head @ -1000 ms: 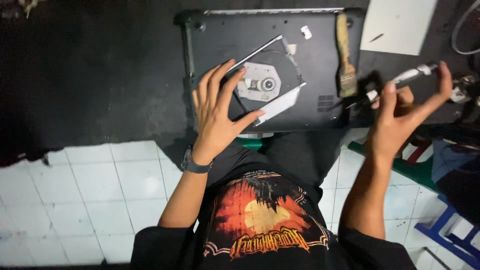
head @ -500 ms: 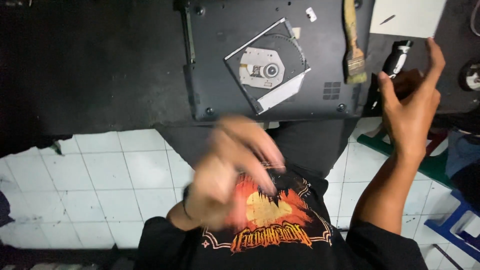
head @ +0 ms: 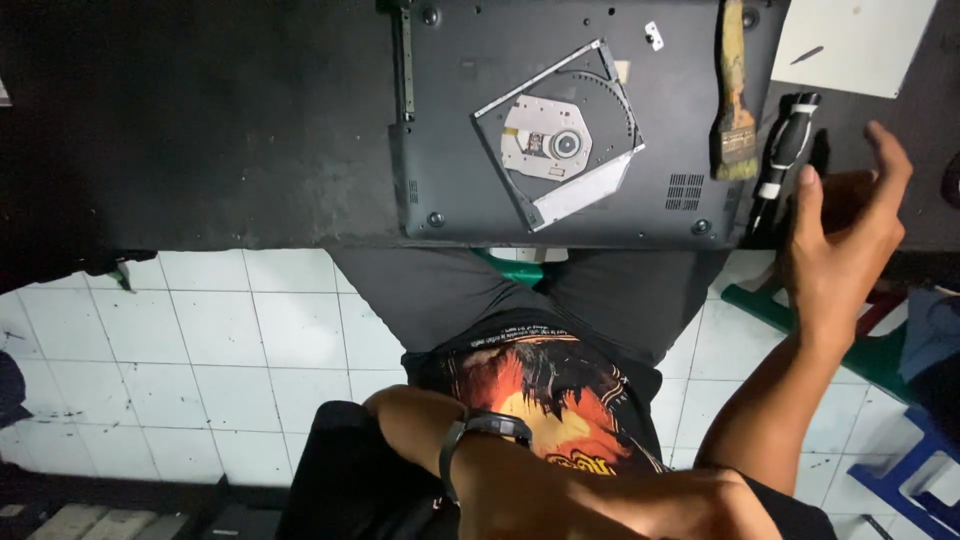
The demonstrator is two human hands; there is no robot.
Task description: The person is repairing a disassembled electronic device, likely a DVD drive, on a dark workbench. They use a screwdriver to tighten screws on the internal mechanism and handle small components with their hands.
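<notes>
Black workbench point(head: 200, 130) over white tiled floor point(head: 230, 350). Screwdriver point(head: 785, 150), black handle with white bands, lying on bench just right of upturned dark laptop point(head: 470, 190). Right hand point(head: 840, 250) right next to it, fingers loosely spread, palm empty, not gripping anything. Left hand point(head: 640, 500) pulled back against shirt at bottom edge, can't tell if curled or flat. Optical drive point(head: 560, 135) sitting askew on laptop base, old brush point(head: 735, 100) beside it, white sheet point(head: 850, 40) further right.
</notes>
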